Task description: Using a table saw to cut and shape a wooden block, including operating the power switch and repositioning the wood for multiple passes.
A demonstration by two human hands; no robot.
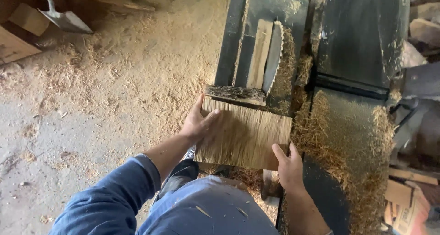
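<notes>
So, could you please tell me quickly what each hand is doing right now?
Left hand: closed on the wooden board, at its left edge.
Right hand: closed on the board's near right corner.

There are two hands, a left hand (199, 125) and a right hand (288, 164). Both hold one flat wood block (245, 136). There is one round saw blade (275, 56) (with pointy teeth) in one dark machine (362, 38). One shovel (62, 15) lies far off on the floor. One cardboard box (18, 28) sits in the corner.
</notes>
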